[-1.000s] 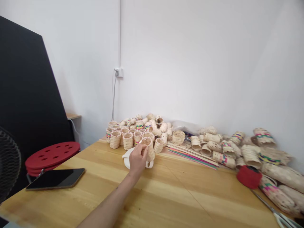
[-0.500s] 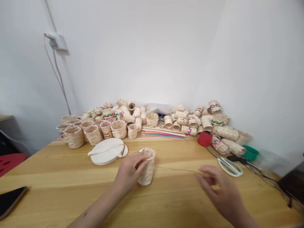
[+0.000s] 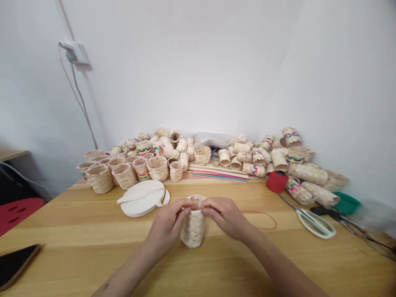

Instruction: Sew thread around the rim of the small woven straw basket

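Observation:
A small woven basket (image 3: 193, 231) stands upright on the wooden table in front of me, red stitching along part of its rim. My left hand (image 3: 173, 218) pinches the rim on its left side. On the right side of the rim, the fingers of my right hand (image 3: 222, 214) are pressed together. Whether they also grip the needle or thread is too small to tell. A thin red thread (image 3: 269, 213) lies in a loop on the table, to the right of my right hand.
Finished-looking baskets (image 3: 99, 179) stand at the left, beside a white strip roll (image 3: 139, 200). Behind lie coloured strips (image 3: 219, 176) and many woven pieces. Scissors (image 3: 315, 222), a red thread cone (image 3: 276, 181) and a green one (image 3: 346, 203) are right. A phone (image 3: 17, 264) lies front left.
My right hand has moved left, from out over the table to the basket's rim. The thread, earlier stretched out toward it, now lies slack in a loop. My left hand keeps its hold.

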{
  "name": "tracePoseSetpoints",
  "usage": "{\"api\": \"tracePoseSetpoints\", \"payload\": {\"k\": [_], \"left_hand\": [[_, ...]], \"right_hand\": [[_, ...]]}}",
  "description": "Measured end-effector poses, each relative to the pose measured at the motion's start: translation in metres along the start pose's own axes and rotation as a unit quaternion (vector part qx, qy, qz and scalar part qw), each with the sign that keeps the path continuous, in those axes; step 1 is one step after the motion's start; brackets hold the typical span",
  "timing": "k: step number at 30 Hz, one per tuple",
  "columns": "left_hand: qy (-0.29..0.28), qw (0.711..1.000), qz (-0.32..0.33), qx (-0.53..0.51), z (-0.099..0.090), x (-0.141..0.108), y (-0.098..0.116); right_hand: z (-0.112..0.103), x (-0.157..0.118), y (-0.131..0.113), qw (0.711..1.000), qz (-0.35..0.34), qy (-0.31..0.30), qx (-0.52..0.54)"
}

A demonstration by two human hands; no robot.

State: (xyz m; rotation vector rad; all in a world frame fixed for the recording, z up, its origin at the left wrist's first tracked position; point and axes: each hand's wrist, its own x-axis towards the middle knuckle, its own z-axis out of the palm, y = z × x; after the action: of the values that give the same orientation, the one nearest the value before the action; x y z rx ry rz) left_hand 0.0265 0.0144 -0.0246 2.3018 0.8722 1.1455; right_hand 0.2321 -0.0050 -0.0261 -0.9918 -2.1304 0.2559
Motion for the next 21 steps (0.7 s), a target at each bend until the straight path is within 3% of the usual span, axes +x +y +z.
{"api": "tracePoseSetpoints", "payload": {"k": [6,15,21], "left_hand": [[-0.044,0.997,0.066,-0.010,-0.003,0.004,0.001],[-0.068,0.996,0.053,0.010,-0.002,0.003,0.005],[-0.069,0.997,0.045,0.001,-0.002,0.002,0.004]], "right_hand": [[0.007,-0.007,0.000,0.999,-0.004,0.023,0.023],[-0.004,-0.013,-0.007,0.995,0.027,0.094,-0.006],[-0.009,-0.013,-0.003,0.989,-0.051,0.111,-0.078]]}}
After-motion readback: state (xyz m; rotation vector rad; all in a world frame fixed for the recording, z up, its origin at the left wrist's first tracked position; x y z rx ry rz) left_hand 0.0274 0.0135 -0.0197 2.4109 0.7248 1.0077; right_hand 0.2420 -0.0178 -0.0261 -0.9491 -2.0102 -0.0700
